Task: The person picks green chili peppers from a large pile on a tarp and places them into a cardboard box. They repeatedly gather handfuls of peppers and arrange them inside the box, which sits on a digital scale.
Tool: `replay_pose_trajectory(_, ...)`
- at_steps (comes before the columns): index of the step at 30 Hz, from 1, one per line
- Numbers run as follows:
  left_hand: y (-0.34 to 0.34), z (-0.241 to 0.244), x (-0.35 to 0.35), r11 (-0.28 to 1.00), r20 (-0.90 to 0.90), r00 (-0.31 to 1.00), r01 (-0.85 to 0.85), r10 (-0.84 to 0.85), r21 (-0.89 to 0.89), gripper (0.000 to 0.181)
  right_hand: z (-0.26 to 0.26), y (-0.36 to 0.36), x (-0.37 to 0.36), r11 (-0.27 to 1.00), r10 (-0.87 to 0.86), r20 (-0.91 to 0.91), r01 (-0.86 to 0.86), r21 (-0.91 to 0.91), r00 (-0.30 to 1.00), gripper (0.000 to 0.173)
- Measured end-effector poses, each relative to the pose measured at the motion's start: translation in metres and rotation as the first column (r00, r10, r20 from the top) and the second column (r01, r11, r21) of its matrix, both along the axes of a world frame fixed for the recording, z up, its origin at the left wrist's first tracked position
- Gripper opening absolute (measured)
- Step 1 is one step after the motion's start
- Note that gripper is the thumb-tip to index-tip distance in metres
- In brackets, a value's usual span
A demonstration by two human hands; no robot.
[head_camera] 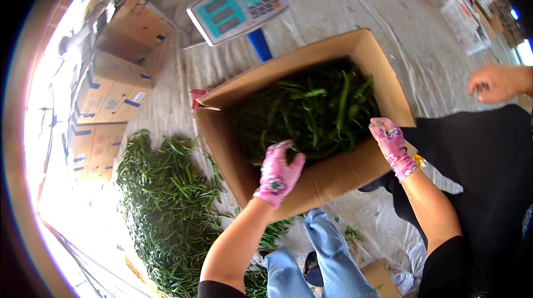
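An open cardboard box (333,177) stands before me, partly filled with long green chili peppers (308,106). My left hand (280,173), in a pink floral glove, hangs over the box's near left part. Its thumb and fingers are apart, and nothing shows between them. At the near right corner of the box is my right hand (391,146), in a matching glove, with its fingers curled. Whether it grips the box wall or something small is hidden. Behind the box rises a scale display (239,4) on a blue post (259,44).
A large heap of green peppers (170,210) lies on the plastic-covered floor to the left. Stacked cartons (112,89) line the left side. Another person's bare hand (495,83) and dark-clothed leg (470,144) are close on the right. A cardboard piece (379,279) lies near my legs.
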State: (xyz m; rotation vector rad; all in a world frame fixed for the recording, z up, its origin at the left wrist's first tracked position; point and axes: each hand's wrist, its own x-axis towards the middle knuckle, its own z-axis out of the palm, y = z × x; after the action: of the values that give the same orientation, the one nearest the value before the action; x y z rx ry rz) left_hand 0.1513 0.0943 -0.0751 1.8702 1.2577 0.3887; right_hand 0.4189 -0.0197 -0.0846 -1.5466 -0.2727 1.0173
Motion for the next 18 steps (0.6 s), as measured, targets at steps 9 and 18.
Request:
replay_pose_trajectory(9,-0.015,0.019,0.011,0.922,0.228,0.971,0.018,0.077,-0.387,0.038,0.009,0.015,-0.050,0.983,0.157,-0.090,-0.164,-0.079,0.984,0.018)
replay_pose_trajectory(18,-0.054,0.034,-0.101,0.807,0.176,0.934,-0.162,0.311,-0.568,0.037,0.055,-0.013,-0.059,0.885,0.439,0.236,-0.372,-0.278,0.867,0.017)
